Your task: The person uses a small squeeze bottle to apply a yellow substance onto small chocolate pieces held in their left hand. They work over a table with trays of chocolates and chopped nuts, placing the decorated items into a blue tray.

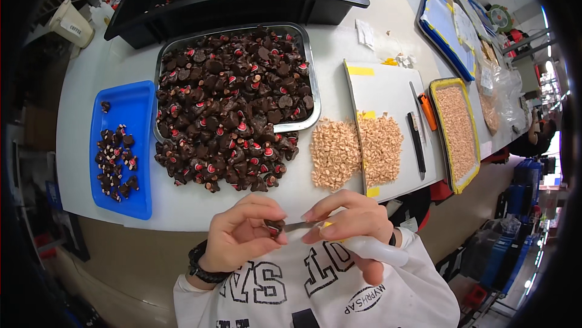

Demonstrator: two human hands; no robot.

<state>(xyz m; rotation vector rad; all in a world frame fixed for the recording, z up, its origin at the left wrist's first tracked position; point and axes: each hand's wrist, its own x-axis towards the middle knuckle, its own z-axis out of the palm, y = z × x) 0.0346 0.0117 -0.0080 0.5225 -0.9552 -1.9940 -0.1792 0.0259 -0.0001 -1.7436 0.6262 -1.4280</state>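
Just in front of the table's near edge, my left hand (245, 234) pinches a small dark brown piece (274, 227) with some red on it between thumb and fingers. My right hand (354, 222) is closed round a white, plastic-looking bottle (379, 251) with a yellow part and a thin tip pointing at the brown piece. Whether the tip touches the piece I cannot tell. Beyond my hands, many similar brown pieces (233, 103) with red and beige parts fill a metal tray (311, 55) and spill over its near side. Beige bits (335, 152) lie in a heap right of it.
A blue tray (142, 146) at the left holds several brown pieces. Behind stands a black bin (242, 13) of more pieces. At the right are a white board (388, 91) with beige bits, a black knife (416, 143), an orange cutter (427, 113) and a yellow-edged tray (471, 179).
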